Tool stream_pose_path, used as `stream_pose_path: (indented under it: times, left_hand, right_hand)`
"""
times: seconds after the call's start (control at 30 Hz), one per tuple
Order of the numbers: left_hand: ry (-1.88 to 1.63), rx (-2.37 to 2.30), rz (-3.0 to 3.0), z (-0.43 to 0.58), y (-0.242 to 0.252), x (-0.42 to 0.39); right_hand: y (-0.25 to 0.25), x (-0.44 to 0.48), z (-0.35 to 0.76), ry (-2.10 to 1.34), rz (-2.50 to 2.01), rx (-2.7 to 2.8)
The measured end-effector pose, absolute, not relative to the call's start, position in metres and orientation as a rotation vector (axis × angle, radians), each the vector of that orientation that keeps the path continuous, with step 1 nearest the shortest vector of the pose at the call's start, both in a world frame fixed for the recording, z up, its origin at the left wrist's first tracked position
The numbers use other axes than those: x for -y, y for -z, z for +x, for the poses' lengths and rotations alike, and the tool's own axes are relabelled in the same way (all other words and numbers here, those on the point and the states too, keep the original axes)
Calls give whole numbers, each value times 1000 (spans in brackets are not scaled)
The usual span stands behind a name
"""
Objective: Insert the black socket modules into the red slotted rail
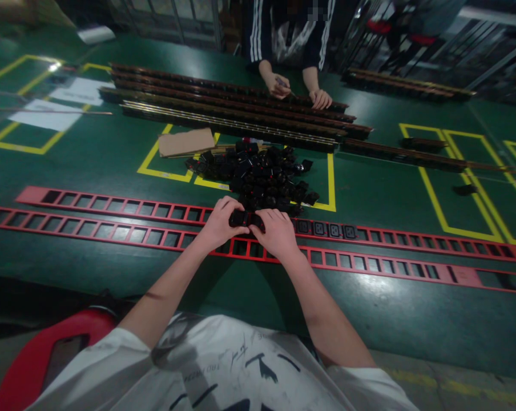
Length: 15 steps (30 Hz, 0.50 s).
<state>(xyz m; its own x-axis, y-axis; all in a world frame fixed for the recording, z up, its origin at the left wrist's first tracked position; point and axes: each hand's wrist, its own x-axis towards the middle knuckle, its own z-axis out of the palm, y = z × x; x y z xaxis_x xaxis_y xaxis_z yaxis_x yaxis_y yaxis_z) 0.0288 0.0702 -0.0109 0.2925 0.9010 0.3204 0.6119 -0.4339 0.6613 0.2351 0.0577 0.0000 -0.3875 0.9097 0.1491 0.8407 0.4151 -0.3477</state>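
Both of my hands meet over the far one of two long red slotted rails point(164, 209), near its middle. My left hand point(221, 225) is closed round a black socket module point(238, 218). Close beside it, my right hand point(277, 231) grips another small black socket module point(257, 221), partly hidden by the fingers. Several black socket modules point(335, 230) sit in the rail's openings just right of my right hand. The near red rail point(339, 261) has open slots and passes below my wrists. Just beyond my hands lies a heap of loose black modules point(262, 174).
A cardboard piece point(186, 142) lies left of the heap. Behind it run several long dark rails point(224, 105), where a co-worker's hands point(279, 85) are at work, one holding a tool. Paper sheets point(48, 114) lie at the left. A red stool point(52, 354) stands at lower left.
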Motion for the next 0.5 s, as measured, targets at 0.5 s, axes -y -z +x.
stream_pose_path:
  times: [0.5]
  left_hand:
    - [-958, -1347, 2111, 28, 15, -73]
  right_hand:
    - [1, -58, 234, -301, -1501, 2351]
